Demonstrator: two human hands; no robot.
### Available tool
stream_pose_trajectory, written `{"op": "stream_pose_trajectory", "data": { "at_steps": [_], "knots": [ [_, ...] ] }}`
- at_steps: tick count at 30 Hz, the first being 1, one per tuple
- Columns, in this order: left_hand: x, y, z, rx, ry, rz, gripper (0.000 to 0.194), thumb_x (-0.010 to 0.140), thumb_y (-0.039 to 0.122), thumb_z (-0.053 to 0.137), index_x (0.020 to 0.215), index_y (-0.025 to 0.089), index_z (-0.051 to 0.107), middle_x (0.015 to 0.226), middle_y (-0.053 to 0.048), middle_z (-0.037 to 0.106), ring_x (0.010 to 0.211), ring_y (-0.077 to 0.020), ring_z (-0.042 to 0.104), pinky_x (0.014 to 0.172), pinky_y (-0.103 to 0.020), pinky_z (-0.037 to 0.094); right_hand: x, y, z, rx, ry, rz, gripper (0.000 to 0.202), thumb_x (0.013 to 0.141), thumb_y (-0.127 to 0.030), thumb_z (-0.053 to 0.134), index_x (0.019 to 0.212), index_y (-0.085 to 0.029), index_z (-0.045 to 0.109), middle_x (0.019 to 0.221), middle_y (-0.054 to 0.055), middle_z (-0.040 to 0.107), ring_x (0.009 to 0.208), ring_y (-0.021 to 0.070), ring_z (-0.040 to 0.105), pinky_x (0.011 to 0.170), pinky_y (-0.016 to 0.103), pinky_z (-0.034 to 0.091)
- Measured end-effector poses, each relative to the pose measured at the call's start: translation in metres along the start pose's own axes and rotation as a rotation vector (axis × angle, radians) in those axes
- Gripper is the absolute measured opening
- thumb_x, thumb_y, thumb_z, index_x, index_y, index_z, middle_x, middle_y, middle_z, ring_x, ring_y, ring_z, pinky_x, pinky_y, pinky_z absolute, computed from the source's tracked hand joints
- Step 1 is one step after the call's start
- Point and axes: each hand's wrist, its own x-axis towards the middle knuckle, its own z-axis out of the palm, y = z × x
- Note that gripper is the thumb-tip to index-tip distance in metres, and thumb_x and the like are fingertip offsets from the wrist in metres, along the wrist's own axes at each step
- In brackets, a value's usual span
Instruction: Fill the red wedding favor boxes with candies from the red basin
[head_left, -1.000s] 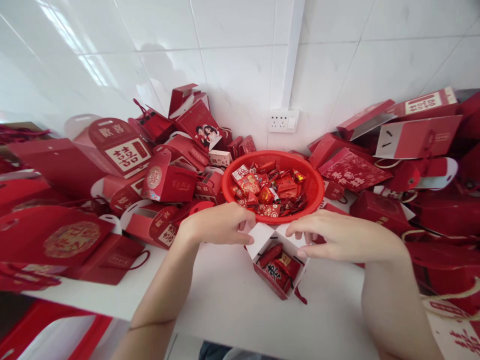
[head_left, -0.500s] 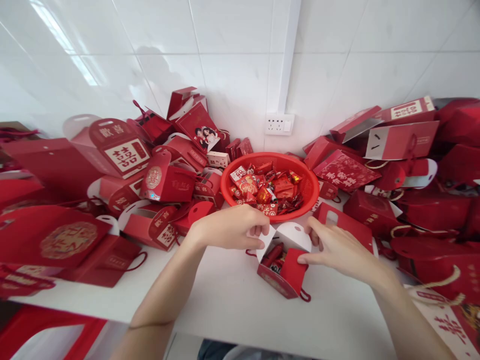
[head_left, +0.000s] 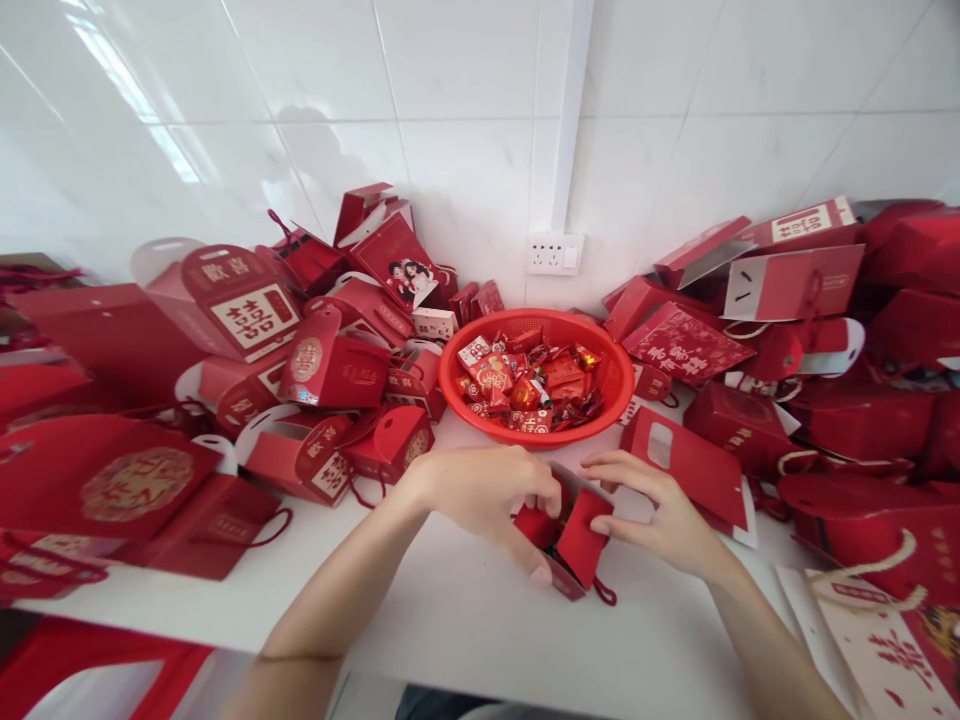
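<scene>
Both hands are at a small red gift box [head_left: 583, 540] on the white table. My left hand [head_left: 499, 500] curls over the box's left side, with the thumb at its near wall and the fingers at its opening. My right hand [head_left: 652, 505] holds the right side, its thumb on a red flap and its fingers at the back edge. The contents are mostly hidden by the flap and my left hand. Just behind, a red plastic basket [head_left: 616, 402] holds wrapped sweets [head_left: 559, 375].
Red gift boxes [head_left: 337, 365] are piled on the left, and more red boxes [head_left: 750, 425] on the right. A flat red box [head_left: 682, 465] lies right of the basket. The tiled wall bears a socket [head_left: 555, 254].
My left hand has moved right and down over the box, covering its left side. The box's white flaps have gone from sight, and the red flaps are folded inward.
</scene>
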Motion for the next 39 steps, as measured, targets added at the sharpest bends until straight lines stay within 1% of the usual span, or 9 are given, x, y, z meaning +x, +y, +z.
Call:
{"op": "stream_pose_trajectory", "data": {
  "at_steps": [2, 5, 10, 17, 20, 25, 31, 34, 39],
  "knots": [
    [0.002, 0.001, -0.001, 0.033, -0.03, -0.036, 0.029, 0.08, 0.042, 0.08, 0.087, 0.017, 0.067, 0.08, 0.001, 0.064, 0.067, -0.0125, 0.056, 0.058, -0.022, 0.037, -0.001, 0.004, 0.003, 0.028, -0.018, -0.028, 0.037, 0.082, -0.044, 0.078, 0.114, -0.025, 0.075, 0.128, 0.013, 0.067, 0.111, 0.0278, 0.068, 0.095, 0.041, 0.057],
    [0.004, 0.005, -0.002, 0.123, 0.022, -0.168, 0.021, 0.083, 0.031, 0.076, 0.078, 0.017, 0.061, 0.077, 0.001, 0.062, 0.066, -0.0128, 0.054, 0.056, -0.023, 0.033, -0.003, 0.008, 0.008, 0.035, -0.023, -0.046, 0.032, 0.083, -0.042, 0.078, 0.112, -0.026, 0.077, 0.134, 0.013, 0.064, 0.12, 0.0292, 0.065, 0.103, 0.043, 0.053],
    [0.005, 0.006, 0.0, 0.204, 0.086, -0.305, 0.023, 0.08, 0.034, 0.078, 0.085, 0.018, 0.063, 0.092, -0.003, 0.062, 0.074, -0.0164, 0.059, 0.057, -0.024, 0.034, -0.004, 0.009, 0.015, 0.072, -0.045, -0.058, 0.028, 0.085, -0.038, 0.076, 0.112, -0.027, 0.077, 0.136, 0.013, 0.063, 0.122, 0.0286, 0.064, 0.106, 0.042, 0.051],
    [0.008, 0.002, 0.013, 0.138, 0.072, -0.197, 0.035, 0.086, 0.025, 0.072, 0.12, 0.024, 0.065, 0.121, -0.008, 0.061, 0.104, -0.0236, 0.065, 0.08, -0.029, 0.049, -0.004, 0.012, 0.015, 0.162, -0.098, -0.049, 0.024, 0.09, -0.036, 0.068, 0.111, -0.027, 0.077, 0.134, 0.012, 0.063, 0.126, 0.0288, 0.062, 0.107, 0.041, 0.049],
    [0.012, 0.0, 0.016, 0.12, 0.057, -0.152, 0.037, 0.086, 0.026, 0.072, 0.122, 0.025, 0.063, 0.129, -0.008, 0.059, 0.111, -0.0249, 0.064, 0.088, -0.031, 0.05, -0.005, 0.013, 0.016, 0.18, -0.107, -0.031, 0.023, 0.091, -0.036, 0.067, 0.11, -0.028, 0.078, 0.137, 0.012, 0.062, 0.125, 0.0283, 0.063, 0.106, 0.04, 0.05],
    [0.018, -0.004, 0.012, 0.086, -0.013, -0.171, 0.031, 0.085, 0.03, 0.075, 0.112, 0.023, 0.064, 0.118, -0.005, 0.064, 0.102, -0.0217, 0.067, 0.078, -0.027, 0.049, -0.007, 0.018, 0.017, 0.231, -0.053, 0.006, 0.025, 0.091, -0.041, 0.067, 0.112, -0.028, 0.075, 0.134, 0.011, 0.064, 0.125, 0.0283, 0.061, 0.106, 0.04, 0.049],
    [0.013, 0.004, 0.008, 0.226, -0.053, -0.356, 0.032, 0.078, 0.042, 0.072, 0.099, 0.019, 0.065, 0.097, -0.005, 0.067, 0.08, -0.022, 0.066, 0.06, -0.028, 0.041, -0.005, 0.023, 0.022, 0.231, -0.074, 0.175, 0.046, 0.089, -0.053, 0.066, 0.124, -0.022, 0.065, 0.125, 0.014, 0.069, 0.108, 0.0277, 0.067, 0.096, 0.041, 0.054],
    [0.008, 0.007, 0.006, 0.266, -0.053, -0.437, 0.026, 0.078, 0.039, 0.068, 0.093, 0.018, 0.066, 0.09, -0.006, 0.068, 0.076, -0.0232, 0.065, 0.059, -0.029, 0.041, -0.005, 0.027, 0.026, 0.225, -0.115, 0.228, 0.057, 0.087, -0.059, 0.066, 0.129, -0.02, 0.062, 0.128, 0.015, 0.067, 0.115, 0.0307, 0.064, 0.102, 0.045, 0.05],
    [0.002, 0.009, 0.006, 0.254, -0.04, -0.438, 0.017, 0.083, 0.03, 0.064, 0.096, 0.02, 0.065, 0.099, -0.006, 0.068, 0.081, -0.0234, 0.067, 0.063, -0.029, 0.044, -0.008, 0.028, 0.031, 0.204, -0.169, 0.267, 0.074, 0.083, -0.059, 0.071, 0.142, -0.02, 0.052, 0.137, 0.015, 0.062, 0.118, 0.0311, 0.061, 0.102, 0.045, 0.048]
  ]
}}
